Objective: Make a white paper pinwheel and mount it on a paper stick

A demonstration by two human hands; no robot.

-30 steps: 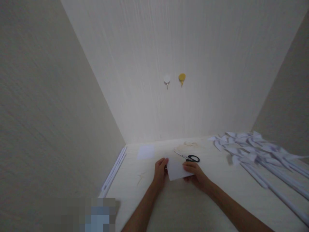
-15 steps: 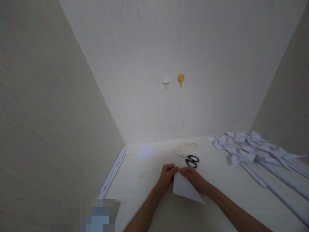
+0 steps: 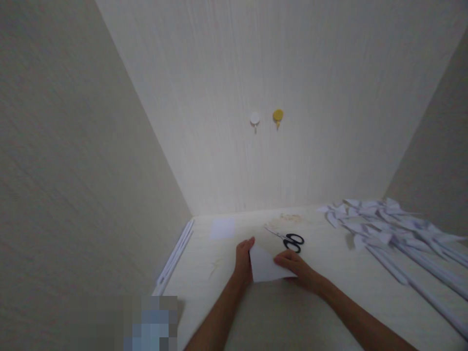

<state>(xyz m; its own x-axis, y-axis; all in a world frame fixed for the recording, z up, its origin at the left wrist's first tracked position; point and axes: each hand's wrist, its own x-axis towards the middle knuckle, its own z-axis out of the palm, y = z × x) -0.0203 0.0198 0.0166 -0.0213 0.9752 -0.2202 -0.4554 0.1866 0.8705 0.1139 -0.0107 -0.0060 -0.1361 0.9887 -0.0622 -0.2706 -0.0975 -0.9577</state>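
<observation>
A piece of white paper (image 3: 263, 267), folded to a roughly triangular shape, is held between both hands above the table. My left hand (image 3: 244, 258) is closed on its left edge, the thumb near the top corner. My right hand (image 3: 295, 267) pinches the right side, fingers partly hidden beneath the sheet. Just beyond the right hand lies a pair of scissors (image 3: 288, 240) with black handles, blades pointing to the far left. A flat square of white paper (image 3: 223, 227) rests farther back on the left.
White rolled paper sticks with leaf-like paper pieces (image 3: 380, 224) are heaped on the right. Thin white paper rolls (image 3: 175, 256) lie along the left wall. Rubber-band-like tan loops (image 3: 290, 217) sit near the back wall, which bears a white hook (image 3: 255, 118) and a yellow hook (image 3: 278, 115).
My hands were together at the paper's top corner; now they are apart. The left has shifted left, and the right has slid down to the paper's right side. The paper has turned.
</observation>
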